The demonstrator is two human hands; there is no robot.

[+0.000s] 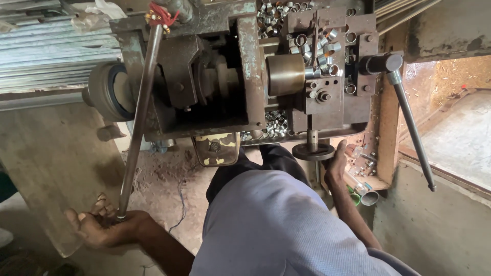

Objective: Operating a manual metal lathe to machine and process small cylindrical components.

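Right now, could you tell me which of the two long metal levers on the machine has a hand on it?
The left lever, tied with red thread at its top: the left hand grips its lower end. The right lever hangs free; the right hand is at the small handwheel.

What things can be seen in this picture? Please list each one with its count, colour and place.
machine: one, rusty brown and grey, top centre
brass cylinder: one, gold-brown, middle of the machine
small metal rings: many, silver, on the machine's upper right, more under it
long rod: one, grey, slanting from the machine's top left down to the left hand
red string: one bunch, at the rod's top end
handwheel: one, dark, under the machine
lever: one, grey, right side, slanting down
metal sheets: a stack, grey, top left
left hand: grip around the rod's lower end
right hand: touching the handwheel
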